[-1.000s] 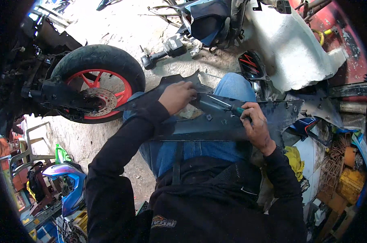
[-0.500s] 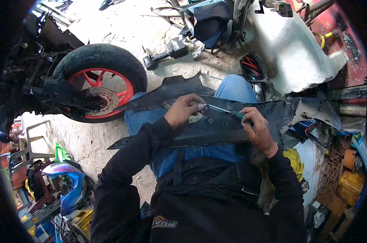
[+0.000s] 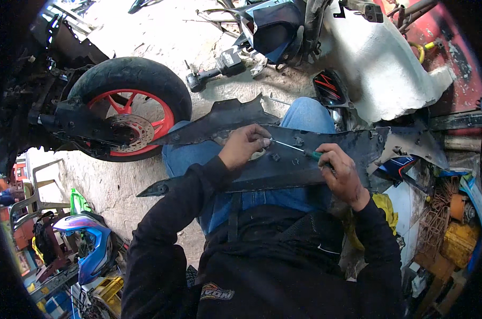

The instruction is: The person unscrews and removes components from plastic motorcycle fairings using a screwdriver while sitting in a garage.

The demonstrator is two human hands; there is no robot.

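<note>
A long black plastic fairing panel [image 3: 299,174] lies across my thighs, its inner side with small mounts facing up. My right hand [image 3: 341,171] is closed around the green handle of a screwdriver [image 3: 290,145], whose thin metal shaft points left. At the tip, thumb and fingers of my left hand [image 3: 244,145] are pinched together just above the panel. Whatever sits between those fingertips is too small to make out. Part of the panel is hidden under my left hand and forearm.
To the left stands a motorcycle wheel [image 3: 181,90] with a red rim and a brake disc. A black power tool [image 3: 217,69] lies on the floor ahead. A white block [image 3: 382,80] rises at the right. A blue motorcycle fairing [image 3: 94,245] sits at the lower left.
My right hand has shifted slightly right and down, and the screwdriver now slants more steeply, with more of its green handle showing. The left hand stays pinched at the tip.
</note>
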